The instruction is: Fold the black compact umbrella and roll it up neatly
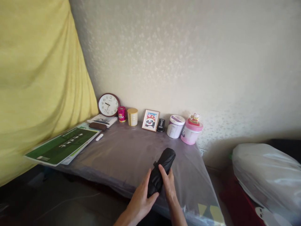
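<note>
A folded black umbrella [167,158] is held slanted above the front part of the table, its upper end leaning to the right. My left hand [140,199] is closed around its lower end, thumb on the near side. Higher up, my right hand [168,183] grips the umbrella from the right, with the thumb lying across the front. A small strap or tab sticks out from the umbrella's left side. The fingers behind the umbrella are mostly hidden.
Along the back of the grey-covered table [113,157] stand a round clock [109,104], a pink can [121,114], a yellow canister [132,117], a panda picture frame [150,120] and two tubs [176,126]. Green booklet [63,144] lies left; a plastic-wrapped bundle [265,172] sits right.
</note>
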`<state>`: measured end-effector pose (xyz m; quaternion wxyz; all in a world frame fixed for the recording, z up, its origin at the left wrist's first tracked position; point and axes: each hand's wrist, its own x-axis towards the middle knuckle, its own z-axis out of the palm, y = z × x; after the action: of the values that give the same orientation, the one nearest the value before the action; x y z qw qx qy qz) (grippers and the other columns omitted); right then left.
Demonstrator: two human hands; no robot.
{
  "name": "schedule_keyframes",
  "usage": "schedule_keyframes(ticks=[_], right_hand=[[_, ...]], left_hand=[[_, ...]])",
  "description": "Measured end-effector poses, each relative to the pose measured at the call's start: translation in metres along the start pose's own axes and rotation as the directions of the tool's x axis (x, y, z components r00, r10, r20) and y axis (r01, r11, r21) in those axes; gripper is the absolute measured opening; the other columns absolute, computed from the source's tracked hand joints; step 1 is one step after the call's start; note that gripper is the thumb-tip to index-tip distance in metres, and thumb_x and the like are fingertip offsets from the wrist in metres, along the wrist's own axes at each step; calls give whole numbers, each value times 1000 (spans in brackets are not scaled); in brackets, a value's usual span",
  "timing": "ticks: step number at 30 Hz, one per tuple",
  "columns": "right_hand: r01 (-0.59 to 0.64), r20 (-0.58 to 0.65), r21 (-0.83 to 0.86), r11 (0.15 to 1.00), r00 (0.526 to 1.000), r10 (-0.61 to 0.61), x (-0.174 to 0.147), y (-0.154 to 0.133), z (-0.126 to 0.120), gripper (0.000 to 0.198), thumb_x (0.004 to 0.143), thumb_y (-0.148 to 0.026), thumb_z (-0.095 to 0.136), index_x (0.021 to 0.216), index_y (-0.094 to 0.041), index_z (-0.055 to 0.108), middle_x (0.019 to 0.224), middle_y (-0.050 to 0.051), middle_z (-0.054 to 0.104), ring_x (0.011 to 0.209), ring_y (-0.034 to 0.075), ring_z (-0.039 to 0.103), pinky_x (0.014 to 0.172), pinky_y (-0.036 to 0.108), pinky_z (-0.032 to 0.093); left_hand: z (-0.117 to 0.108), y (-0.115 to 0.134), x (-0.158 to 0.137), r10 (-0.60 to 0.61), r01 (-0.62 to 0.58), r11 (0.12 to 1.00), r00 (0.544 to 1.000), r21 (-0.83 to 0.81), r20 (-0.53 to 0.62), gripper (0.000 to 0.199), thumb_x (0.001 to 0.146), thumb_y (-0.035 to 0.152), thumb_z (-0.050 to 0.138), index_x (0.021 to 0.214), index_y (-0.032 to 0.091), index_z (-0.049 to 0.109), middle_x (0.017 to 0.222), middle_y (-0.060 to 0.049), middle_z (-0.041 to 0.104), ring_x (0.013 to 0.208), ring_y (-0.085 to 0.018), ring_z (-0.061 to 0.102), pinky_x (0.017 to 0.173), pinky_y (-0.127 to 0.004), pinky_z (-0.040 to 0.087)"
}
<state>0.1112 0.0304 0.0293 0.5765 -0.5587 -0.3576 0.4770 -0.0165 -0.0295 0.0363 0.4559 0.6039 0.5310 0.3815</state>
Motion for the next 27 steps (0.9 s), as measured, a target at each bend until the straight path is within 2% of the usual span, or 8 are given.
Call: schedule_keyframes(ticks=[2,6,9,12,15,18,22,27], right_hand=[[80,-43,-138,987,995,-87,5,3,-7,49,58,-47,73,96,-17,63,90,6,68,95,27,60,84,35,45],[286,-41,-437,853,941,-336,12,16,-19,60,62,-48,71,111,-16,59,98,10,62,87,26,59,83,38,44],[449,150,-535,716,884,-442,14,20,-22,49,76,-44,58,118,-19,56,98,8,56,72,18,56,77,35,47],[585,367,-472,660,811,-456,15,17,-23,32,84,-36,49,113,-25,58,101,6,53,71,13,55,73,29,48],[630,418,-371,682,769,-483,16,14,-26,18,84,-32,51,93,-22,63,98,6,55,80,15,57,72,26,48],[584,387,-281,761,795,-468,15,15,-34,11,82,-31,55,83,-21,60,86,3,57,81,15,57,72,25,47],[454,465,-169,875,820,-335,8,13,-47,11,81,-31,57,84,-21,59,80,0,56,62,11,56,61,23,47],[355,483,-78,931,831,-277,3,4,-47,12,80,-33,60,82,-21,59,80,-1,55,65,11,60,66,24,47]], left_hand=[[1,-6,3,76,-67,976,996,207,-35,76,73,22,54,140,25,18,139,-9,38,119,-25,46,99,-34,35],[3,-11,7,-15,8,874,1000,486,11,75,76,18,48,141,27,12,129,-10,46,104,-24,56,88,-31,41],[5,-9,8,-65,33,788,997,615,30,76,78,18,49,141,30,7,135,-9,39,105,-22,56,88,-29,41],[5,-6,9,-84,31,734,995,678,46,79,78,18,50,140,32,2,134,-8,40,101,-21,58,85,-27,42],[5,-5,10,-76,14,700,996,714,55,81,79,18,50,140,34,-1,131,-9,42,97,-21,60,82,-28,44],[4,-5,10,-76,2,662,995,749,64,81,80,18,50,139,38,-2,132,-10,40,95,-22,62,80,-30,46],[4,-4,9,-80,-11,625,994,780,78,79,82,18,49,138,40,-2,125,-8,45,89,-20,63,76,-28,46],[7,-2,8,-63,-38,579,994,814,91,74,84,16,46,137,42,3,132,-12,39,88,-21,65,75,-31,49]])
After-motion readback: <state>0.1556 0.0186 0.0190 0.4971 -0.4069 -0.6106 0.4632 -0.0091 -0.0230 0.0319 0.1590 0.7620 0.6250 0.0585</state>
